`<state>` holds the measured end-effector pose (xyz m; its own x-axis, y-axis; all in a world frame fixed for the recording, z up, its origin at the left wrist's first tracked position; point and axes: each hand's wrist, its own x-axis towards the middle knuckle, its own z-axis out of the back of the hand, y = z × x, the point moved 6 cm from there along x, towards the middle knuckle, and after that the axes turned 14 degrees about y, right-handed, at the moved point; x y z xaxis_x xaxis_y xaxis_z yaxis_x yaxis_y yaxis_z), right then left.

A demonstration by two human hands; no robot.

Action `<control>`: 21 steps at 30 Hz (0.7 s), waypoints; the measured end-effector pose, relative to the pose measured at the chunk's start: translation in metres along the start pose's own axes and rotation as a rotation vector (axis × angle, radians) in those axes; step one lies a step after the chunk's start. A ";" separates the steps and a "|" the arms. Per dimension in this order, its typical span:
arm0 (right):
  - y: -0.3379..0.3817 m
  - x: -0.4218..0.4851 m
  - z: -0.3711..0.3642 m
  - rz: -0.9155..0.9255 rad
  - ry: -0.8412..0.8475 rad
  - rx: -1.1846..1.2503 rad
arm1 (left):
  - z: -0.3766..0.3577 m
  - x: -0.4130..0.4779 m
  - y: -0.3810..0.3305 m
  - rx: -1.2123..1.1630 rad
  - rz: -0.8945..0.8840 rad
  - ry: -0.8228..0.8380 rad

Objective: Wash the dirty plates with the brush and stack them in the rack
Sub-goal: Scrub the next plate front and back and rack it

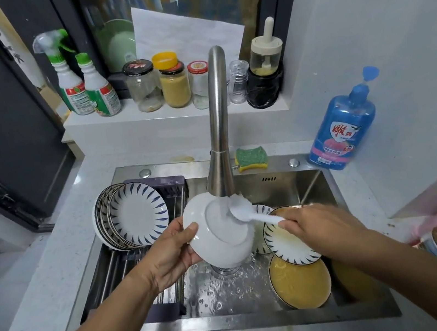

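Under the steel faucet (219, 124), left hand (169, 257) fingers gripped one round white plate (218, 243); right hand (316, 224) fingers wrapped one plastic brush (250, 215); about five patterned plates (138, 213) stood leftward.

Body in view: two arms, hand to forearm, at the sink (267, 327).
Left hand (169, 257) and right hand (317, 226) bare. Left forearm (94, 330) and right forearm (429, 260) bare along all the length that shows, from wrist to frame edge on the near side of the sink's front rim.
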<state>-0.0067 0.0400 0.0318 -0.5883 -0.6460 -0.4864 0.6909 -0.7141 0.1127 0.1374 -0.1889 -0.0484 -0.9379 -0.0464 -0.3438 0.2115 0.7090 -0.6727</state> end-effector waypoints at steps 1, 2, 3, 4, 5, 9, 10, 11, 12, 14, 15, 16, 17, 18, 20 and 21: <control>0.000 -0.003 -0.007 0.014 0.053 0.031 | 0.004 -0.001 -0.001 -0.003 -0.011 -0.021; 0.004 -0.006 -0.012 0.045 0.099 0.077 | 0.007 -0.001 -0.002 -0.010 -0.016 -0.035; 0.009 -0.010 -0.016 0.079 0.128 0.120 | 0.011 -0.002 -0.002 -0.020 -0.017 -0.041; 0.015 -0.011 -0.017 0.109 0.138 0.138 | 0.013 -0.002 -0.002 -0.025 -0.010 -0.040; 0.020 -0.010 -0.017 0.131 0.131 0.140 | 0.014 -0.003 0.000 -0.020 0.005 -0.029; 0.018 0.002 -0.004 0.077 -0.010 0.120 | 0.008 -0.007 0.006 0.012 0.089 0.071; 0.012 0.003 0.001 0.027 -0.029 0.093 | 0.008 -0.007 0.005 0.028 0.096 0.081; 0.004 0.003 0.004 -0.024 -0.027 0.069 | 0.009 -0.008 0.001 0.070 0.103 0.077; -0.004 0.003 0.005 -0.071 -0.013 0.062 | 0.010 -0.009 -0.003 0.143 0.113 0.070; -0.019 0.002 0.005 -0.141 0.010 0.103 | 0.007 -0.011 -0.016 0.358 0.139 0.088; -0.023 0.003 0.005 -0.161 0.019 0.133 | 0.002 -0.013 -0.024 0.499 0.155 0.128; -0.026 0.005 0.004 -0.174 0.032 0.164 | -0.006 -0.015 -0.031 0.672 0.172 0.191; -0.027 0.007 0.003 -0.180 0.048 0.186 | -0.014 -0.017 -0.038 0.885 0.185 0.263; -0.027 0.008 0.002 -0.183 0.060 0.193 | -0.022 -0.018 -0.043 1.129 0.186 0.334; -0.026 0.010 0.000 -0.188 0.077 0.171 | -0.038 -0.015 -0.047 1.592 0.133 0.460; -0.025 0.010 -0.001 -0.197 0.082 0.156 | -0.045 -0.012 -0.046 1.781 0.089 0.490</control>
<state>-0.0296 0.0521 0.0236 -0.6648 -0.4711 -0.5797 0.4896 -0.8609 0.1380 0.1263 -0.1893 0.0160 -0.8265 0.3587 -0.4338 -0.0419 -0.8077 -0.5881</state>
